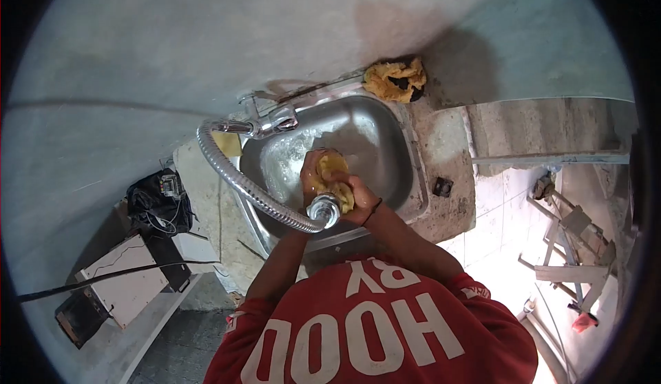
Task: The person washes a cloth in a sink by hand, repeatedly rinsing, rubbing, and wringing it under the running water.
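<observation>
Over the steel sink point(392, 146), my two hands are close together. My left hand point(311, 172) curls around a round yellow thing point(333, 163) whose kind I cannot make out. Against its lower side, my right hand point(363, 201) is closed on a yellow sponge-like piece point(343, 195); its fingers reach toward the round thing. The showerhead-like spout point(323, 210) of the flexible metal faucet hose point(237, 184) hangs just above my hands and partly covers them. Wet, glistening patches show on the sink's left side.
A faucet body point(275, 120) stands at the sink's back left. A ragged yellow sponge point(394, 79) lies on the back right ledge, and a small dark object point(443, 187) rests on the right counter. Left are a black bag point(155, 205) and a white box point(127, 281).
</observation>
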`<state>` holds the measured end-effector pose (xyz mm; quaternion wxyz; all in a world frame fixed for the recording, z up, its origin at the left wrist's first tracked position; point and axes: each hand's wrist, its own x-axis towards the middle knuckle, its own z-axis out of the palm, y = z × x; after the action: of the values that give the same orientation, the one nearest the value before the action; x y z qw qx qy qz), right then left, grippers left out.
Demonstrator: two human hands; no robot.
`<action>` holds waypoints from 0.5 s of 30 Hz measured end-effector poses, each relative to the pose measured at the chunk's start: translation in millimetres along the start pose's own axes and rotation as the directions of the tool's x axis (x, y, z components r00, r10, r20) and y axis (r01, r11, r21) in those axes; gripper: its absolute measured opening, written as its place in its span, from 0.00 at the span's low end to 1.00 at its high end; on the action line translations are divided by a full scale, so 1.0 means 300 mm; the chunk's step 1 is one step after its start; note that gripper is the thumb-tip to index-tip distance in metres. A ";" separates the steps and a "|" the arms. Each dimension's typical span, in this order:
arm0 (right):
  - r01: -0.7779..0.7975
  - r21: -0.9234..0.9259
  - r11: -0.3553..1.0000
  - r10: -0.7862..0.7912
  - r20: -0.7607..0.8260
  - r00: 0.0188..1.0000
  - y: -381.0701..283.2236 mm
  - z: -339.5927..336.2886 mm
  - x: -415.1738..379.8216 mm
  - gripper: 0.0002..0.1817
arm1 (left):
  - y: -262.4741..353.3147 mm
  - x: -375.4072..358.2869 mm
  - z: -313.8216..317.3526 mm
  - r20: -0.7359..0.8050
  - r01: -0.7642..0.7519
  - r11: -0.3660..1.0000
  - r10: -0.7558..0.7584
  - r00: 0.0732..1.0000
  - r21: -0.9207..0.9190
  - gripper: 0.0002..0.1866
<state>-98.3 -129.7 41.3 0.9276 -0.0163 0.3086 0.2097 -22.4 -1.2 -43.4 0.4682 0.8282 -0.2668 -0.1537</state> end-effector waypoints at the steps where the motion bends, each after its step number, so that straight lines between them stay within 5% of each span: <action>1: -0.019 -0.071 0.997 0.014 -0.069 0.998 -0.005 -0.010 -0.009 0.20 | 0.018 0.000 -0.006 -0.042 0.034 0.999 -0.034 0.999 0.010 0.34; 6: -0.011 -0.051 0.999 0.009 -0.056 0.998 0.001 -0.012 0.032 0.20 | 0.060 0.005 -0.092 -0.026 0.052 0.998 -0.052 0.998 -0.027 0.41; 8: -0.035 0.032 0.999 0.036 -0.058 0.998 -0.004 -0.010 0.051 0.20 | 0.056 0.007 -0.119 0.064 -0.078 0.994 0.084 0.994 -0.081 0.52; 10: -0.012 0.041 0.999 0.013 -0.036 0.999 -0.012 0.025 0.034 0.21 | 0.108 0.006 -0.139 0.110 0.008 0.999 -0.002 0.994 -0.050 0.50; 11: -0.009 0.044 0.999 0.010 -0.037 0.999 -0.010 0.027 0.028 0.21 | 0.123 0.003 -0.126 0.076 0.079 0.953 -0.060 0.995 -0.291 0.48; 12: -0.020 0.008 1.000 0.021 -0.054 0.998 -0.010 0.027 0.025 0.22 | 0.130 0.002 -0.117 0.056 0.135 0.845 -0.124 0.991 -0.517 0.46; 13: -0.033 -0.028 0.999 0.031 -0.069 0.997 -0.010 0.026 0.023 0.22 | 0.091 0.006 -0.108 0.058 0.135 0.845 -0.123 0.991 -0.517 0.46; 15: -0.048 -0.015 0.999 0.048 -0.046 0.998 -0.005 0.020 0.013 0.22 | 0.013 0.023 -0.102 0.272 0.425 0.303 -0.437 0.858 -0.853 0.40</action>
<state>-91.3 -128.7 43.7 0.9150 -0.0212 0.3281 0.2340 -2.5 14.3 -24.3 0.7747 0.4939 0.0893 -0.3847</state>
